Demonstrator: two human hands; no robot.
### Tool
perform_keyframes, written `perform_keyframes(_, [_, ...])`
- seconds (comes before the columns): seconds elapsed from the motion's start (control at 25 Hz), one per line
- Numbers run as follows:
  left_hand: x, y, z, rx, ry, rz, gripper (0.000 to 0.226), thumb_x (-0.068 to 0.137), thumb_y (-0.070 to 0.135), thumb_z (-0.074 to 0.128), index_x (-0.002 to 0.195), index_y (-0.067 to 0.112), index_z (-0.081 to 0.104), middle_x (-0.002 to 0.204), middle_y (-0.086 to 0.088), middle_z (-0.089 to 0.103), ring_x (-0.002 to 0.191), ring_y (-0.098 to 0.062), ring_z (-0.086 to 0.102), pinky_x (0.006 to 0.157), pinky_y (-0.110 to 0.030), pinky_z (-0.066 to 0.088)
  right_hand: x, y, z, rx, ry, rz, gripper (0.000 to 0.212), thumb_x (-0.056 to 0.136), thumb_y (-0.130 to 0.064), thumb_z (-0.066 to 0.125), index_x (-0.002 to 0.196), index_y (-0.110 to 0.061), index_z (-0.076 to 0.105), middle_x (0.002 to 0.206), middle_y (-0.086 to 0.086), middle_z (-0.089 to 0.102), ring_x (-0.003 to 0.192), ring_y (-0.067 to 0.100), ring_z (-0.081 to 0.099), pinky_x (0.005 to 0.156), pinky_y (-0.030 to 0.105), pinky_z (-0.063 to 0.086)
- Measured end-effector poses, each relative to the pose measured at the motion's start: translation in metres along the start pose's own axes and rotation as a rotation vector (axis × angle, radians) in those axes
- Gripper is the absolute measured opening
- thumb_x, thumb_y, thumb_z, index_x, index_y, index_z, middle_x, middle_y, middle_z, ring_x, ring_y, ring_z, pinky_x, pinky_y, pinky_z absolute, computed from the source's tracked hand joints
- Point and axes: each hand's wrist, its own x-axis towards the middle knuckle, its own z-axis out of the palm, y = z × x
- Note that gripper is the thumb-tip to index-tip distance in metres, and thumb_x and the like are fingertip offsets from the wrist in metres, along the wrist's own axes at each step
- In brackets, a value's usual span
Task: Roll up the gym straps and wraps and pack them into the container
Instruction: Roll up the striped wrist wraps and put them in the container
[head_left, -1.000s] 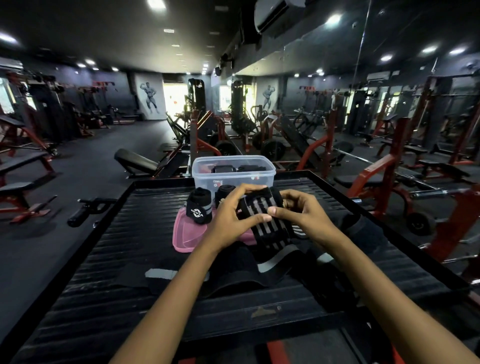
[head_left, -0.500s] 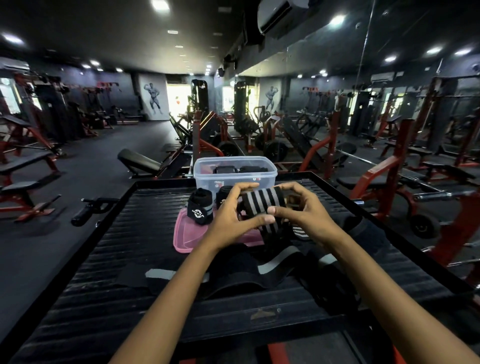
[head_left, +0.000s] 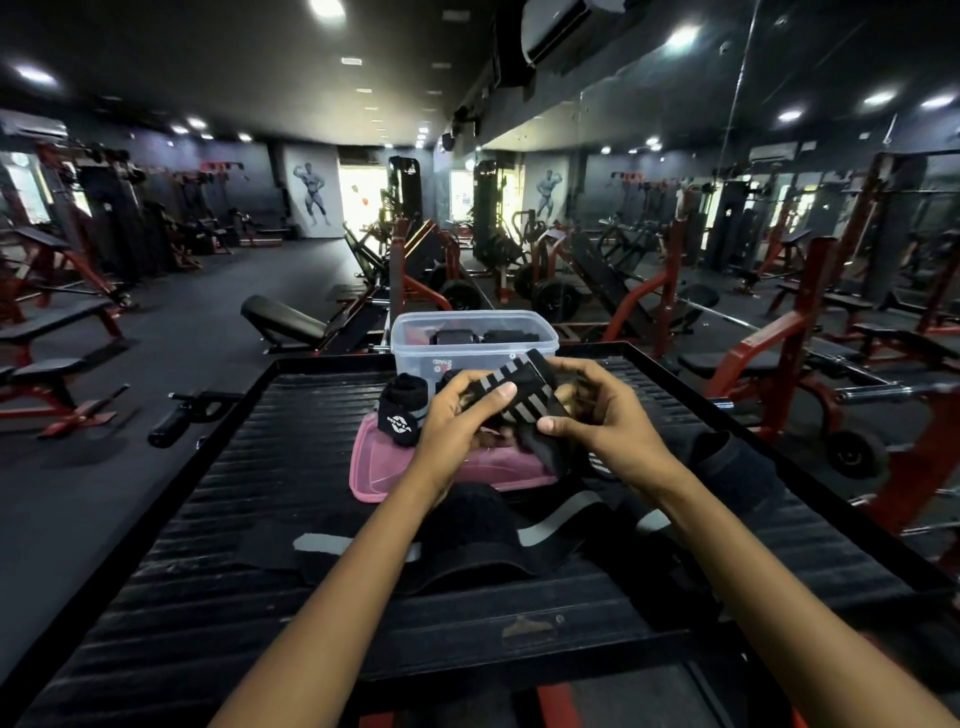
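Note:
Both hands hold a black wrap with grey stripes (head_left: 524, 392) above the ribbed black platform (head_left: 260, 519). My left hand (head_left: 457, 421) grips its rolled left part, thumb on top. My right hand (head_left: 597, 415) pinches the right side, where the wrap's loose tail hangs down to the platform. A clear plastic container (head_left: 472, 345) stands behind the hands with dark rolled wraps inside. Its pink lid (head_left: 384, 467) lies under the hands. A rolled black wrap with a white logo (head_left: 402, 410) stands on the lid's far left corner.
More unrolled black and grey straps (head_left: 467, 540) lie on the platform between my forearms, and a dark wrap (head_left: 727, 467) lies to the right. The platform has a raised black rim. Gym benches and red machines surround it.
The striped wrap has turned in my hands, its stripes now slanting from left to upper right. Both hands have lifted slightly toward the container.

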Motion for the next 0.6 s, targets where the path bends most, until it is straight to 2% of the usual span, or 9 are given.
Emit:
perform_keyframes(0.08, [-0.003, 0.004, 0.005, -0.156, -0.004, -0.082, 0.007, 0.092, 0.016, 0.057, 0.096, 0.014, 0.061, 0.080, -0.003, 0.070, 0.062, -0.013, 0.065, 0.062, -0.028, 0.055, 0.002, -0.002, 0.002, -0.033, -0.019, -0.045, 0.063, 0.074, 0.010, 0.073, 0.119, -0.031, 0.057, 0.086, 0.003, 0.055, 0.082, 0.015, 0.056, 0.084, 0.028, 0.051])
perform_keyframes(0.2, [-0.005, 0.005, 0.006, -0.309, -0.024, -0.176, 0.018, 0.095, 0.023, 0.050, 0.100, 0.011, 0.061, 0.076, -0.002, 0.070, 0.060, -0.009, 0.063, 0.059, -0.025, 0.054, 0.004, -0.002, 0.006, -0.042, -0.011, -0.098, 0.056, 0.072, 0.003, 0.077, 0.118, -0.025, 0.061, 0.088, 0.013, 0.060, 0.083, 0.020, 0.060, 0.084, 0.035, 0.052])
perform_keyframes(0.4, [-0.010, 0.007, 0.010, -0.418, -0.053, -0.315, 0.035, 0.095, 0.035, 0.044, 0.103, 0.006, 0.063, 0.067, -0.002, 0.068, 0.045, -0.008, 0.053, 0.056, -0.027, 0.056, 0.008, -0.001, 0.010, -0.136, 0.071, -0.122, 0.042, 0.069, -0.002, 0.081, 0.101, -0.025, 0.066, 0.070, -0.010, 0.056, 0.065, 0.004, 0.053, 0.070, 0.024, 0.049])
perform_keyframes(0.52, [-0.007, 0.006, 0.009, -0.429, -0.038, -0.371, 0.040, 0.094, 0.040, 0.045, 0.094, 0.004, 0.063, 0.047, -0.002, 0.050, 0.036, -0.007, 0.038, 0.054, -0.027, 0.055, 0.008, 0.000, 0.012, -0.231, 0.131, -0.184, 0.041, 0.070, -0.006, 0.081, 0.104, -0.024, 0.068, 0.083, -0.014, 0.066, 0.075, 0.001, 0.061, 0.079, 0.026, 0.052])
perform_keyframes(0.6, [-0.006, 0.007, 0.007, -0.434, -0.030, -0.418, 0.042, 0.093, 0.042, 0.045, 0.088, 0.005, 0.063, 0.044, -0.001, 0.042, 0.035, -0.007, 0.033, 0.052, -0.025, 0.053, 0.009, 0.001, 0.014, -0.346, 0.146, -0.258, 0.040, 0.071, -0.006, 0.080, 0.108, -0.019, 0.069, 0.094, -0.015, 0.066, 0.085, -0.002, 0.061, 0.084, 0.023, 0.049])
